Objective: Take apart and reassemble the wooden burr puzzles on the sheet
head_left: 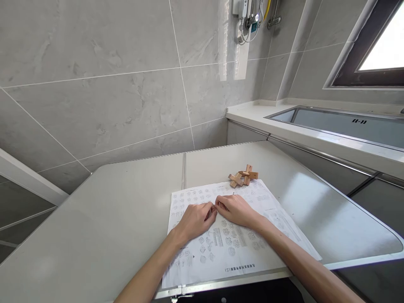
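Note:
A printed instruction sheet (240,252) with small diagrams lies flat on the white table (110,219). My left hand (195,219) and my right hand (236,209) rest on the sheet's upper half, fingertips meeting at the middle, fingers curled together. Whatever sits between the fingertips is hidden. Two small wooden interlocking puzzles (243,176) sit at the sheet's far edge, a little beyond my right hand and untouched.
The table has a seam (184,168) down its middle and a rounded right corner. A grey tiled wall (94,84) stands behind. To the right are a counter with a steel sink (341,122), a window (385,46) and wall pipework (252,17).

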The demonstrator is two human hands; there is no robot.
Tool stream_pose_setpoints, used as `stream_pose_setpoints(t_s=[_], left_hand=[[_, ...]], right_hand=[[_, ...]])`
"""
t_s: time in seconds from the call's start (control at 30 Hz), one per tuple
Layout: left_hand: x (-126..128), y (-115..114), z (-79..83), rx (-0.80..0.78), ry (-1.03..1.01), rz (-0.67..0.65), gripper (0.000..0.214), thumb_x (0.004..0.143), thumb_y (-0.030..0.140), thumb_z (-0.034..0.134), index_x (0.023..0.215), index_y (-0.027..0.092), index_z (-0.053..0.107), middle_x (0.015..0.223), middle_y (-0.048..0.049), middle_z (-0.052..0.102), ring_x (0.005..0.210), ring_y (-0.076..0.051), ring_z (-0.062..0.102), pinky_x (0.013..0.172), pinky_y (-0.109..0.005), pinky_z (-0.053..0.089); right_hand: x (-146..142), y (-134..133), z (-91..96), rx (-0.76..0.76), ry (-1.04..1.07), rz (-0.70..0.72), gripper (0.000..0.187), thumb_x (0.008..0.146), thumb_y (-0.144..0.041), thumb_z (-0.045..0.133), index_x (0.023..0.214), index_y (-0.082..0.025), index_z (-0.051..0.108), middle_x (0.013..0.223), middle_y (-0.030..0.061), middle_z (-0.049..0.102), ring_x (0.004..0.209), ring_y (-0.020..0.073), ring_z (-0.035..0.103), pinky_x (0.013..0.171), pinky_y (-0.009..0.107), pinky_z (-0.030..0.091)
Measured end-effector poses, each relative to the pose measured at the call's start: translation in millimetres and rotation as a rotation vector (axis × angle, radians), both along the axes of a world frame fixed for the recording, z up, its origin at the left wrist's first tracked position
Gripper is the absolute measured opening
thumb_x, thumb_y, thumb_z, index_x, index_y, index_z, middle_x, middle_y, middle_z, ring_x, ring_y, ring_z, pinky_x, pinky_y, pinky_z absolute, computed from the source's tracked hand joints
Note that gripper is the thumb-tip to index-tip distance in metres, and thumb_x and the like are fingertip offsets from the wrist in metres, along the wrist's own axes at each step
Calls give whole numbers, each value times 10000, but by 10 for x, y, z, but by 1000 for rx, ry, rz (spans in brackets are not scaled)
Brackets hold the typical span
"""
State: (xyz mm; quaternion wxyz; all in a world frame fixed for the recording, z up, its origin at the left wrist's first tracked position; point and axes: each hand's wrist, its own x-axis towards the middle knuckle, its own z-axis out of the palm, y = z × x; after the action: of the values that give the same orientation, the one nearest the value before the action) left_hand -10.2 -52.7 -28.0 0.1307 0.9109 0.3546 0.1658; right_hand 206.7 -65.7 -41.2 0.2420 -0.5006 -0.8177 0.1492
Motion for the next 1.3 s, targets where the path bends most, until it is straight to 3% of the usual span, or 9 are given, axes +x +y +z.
stream_pose_setpoints(t_s=[0.77,0.93,1.1,1.2,1.3], left_hand=[[4,-1,30,-20,-5,-4,252,1076,285,494,852,215,583,689,15,666,545,-148,570,532,-274,359],[9,-20,71,-31,-11,-7,205,1070,255,499,924,212,637,713,19,692,563,-143,593,553,-270,384],[17,-25,82,-37,-16,-10,216,1074,254,491,938,209,653,709,20,693,566,-137,600,557,-265,391],[17,-18,71,-34,-18,-13,215,1072,257,490,937,210,651,706,23,686,559,-132,584,563,-268,399],[13,-11,56,-30,-21,-18,220,1072,261,483,933,212,646,709,23,680,552,-129,564,564,-274,396]], right_hand=[[-7,-5,-3,32,67,-46,190,1018,-213,568,833,-235,606,701,-21,692,591,161,589,577,279,300],[77,72,-17,104,197,-232,205,1036,-284,549,840,-244,591,682,-20,673,573,169,578,586,291,341],[312,179,24,242,403,-578,270,1079,-433,480,911,-249,584,778,21,662,690,209,596,701,331,450],[477,256,9,313,505,-754,244,1064,-461,480,1019,-244,579,1025,85,659,914,254,629,814,372,489],[621,341,-61,324,590,-896,304,1007,-494,542,1136,-219,547,1259,168,565,1036,285,613,873,420,506]])
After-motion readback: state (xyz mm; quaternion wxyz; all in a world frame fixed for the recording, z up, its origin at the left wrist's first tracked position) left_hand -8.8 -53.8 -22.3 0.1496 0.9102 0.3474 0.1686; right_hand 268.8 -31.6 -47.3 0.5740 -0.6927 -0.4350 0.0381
